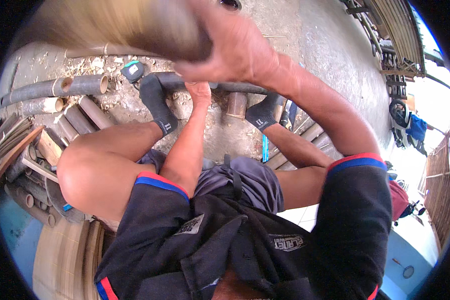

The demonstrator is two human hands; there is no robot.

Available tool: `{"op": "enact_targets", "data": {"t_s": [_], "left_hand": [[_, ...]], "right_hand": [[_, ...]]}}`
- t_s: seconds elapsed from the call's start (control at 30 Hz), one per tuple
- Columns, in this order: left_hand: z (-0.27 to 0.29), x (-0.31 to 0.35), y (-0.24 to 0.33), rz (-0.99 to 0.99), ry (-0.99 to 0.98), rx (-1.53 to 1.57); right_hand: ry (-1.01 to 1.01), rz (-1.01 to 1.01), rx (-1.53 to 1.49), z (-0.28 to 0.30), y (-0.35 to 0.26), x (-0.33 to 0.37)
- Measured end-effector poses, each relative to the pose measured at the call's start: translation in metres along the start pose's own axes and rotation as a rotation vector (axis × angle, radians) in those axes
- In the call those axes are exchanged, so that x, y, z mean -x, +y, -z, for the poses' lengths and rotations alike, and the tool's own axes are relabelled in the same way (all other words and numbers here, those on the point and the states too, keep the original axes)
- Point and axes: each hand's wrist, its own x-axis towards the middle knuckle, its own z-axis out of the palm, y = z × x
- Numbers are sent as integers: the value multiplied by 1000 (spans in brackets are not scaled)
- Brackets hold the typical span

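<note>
Raised close to the camera, my right hand (pixel 237 47) is closed round a thick, rounded tan-and-brown wooden piece (pixel 120 25), badly blurred by motion. Lower down, my left hand (pixel 199 91) looks closed beside a dark bamboo pole (pixel 245 88). Its fingers are partly covered by my right hand, and what they grip cannot be made out. The pole lies crosswise between my feet, in dark socks, with my left foot (pixel 152 92) and my right foot (pixel 265 110) against it. A short brown bamboo piece (pixel 236 105) is under the pole.
A tape measure (pixel 133 71) lies among wood shavings on the concrete floor, near my left foot. Cut bamboo tubes (pixel 87 85) and a stack of slats and tubes (pixel 20 145) are on the left. More bamboo poles (pixel 312 135) lie beyond my right foot. Bamboo racks (pixel 397 40) stand far right.
</note>
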Motion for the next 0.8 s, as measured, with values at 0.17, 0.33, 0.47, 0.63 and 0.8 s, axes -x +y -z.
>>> {"op": "enact_targets", "data": {"t_s": [0.17, 0.33, 0.47, 0.63, 0.8], "left_hand": [[-4, 8, -12, 3, -49, 131], [-10, 14, -16, 150, -189, 189], [16, -12, -38, -130, 7, -81], [12, -4, -28, 59, -223, 143], [11, -4, -13, 194, -185, 99]], "right_hand": [[-885, -190, 519, 16, 31, 32], [-438, -136, -56, 63, -3, -66], [-384, -41, 206, 1, 18, 18], [-818, -126, 522, 16, 31, 24], [87, 114, 7, 14, 0, -56]]}}
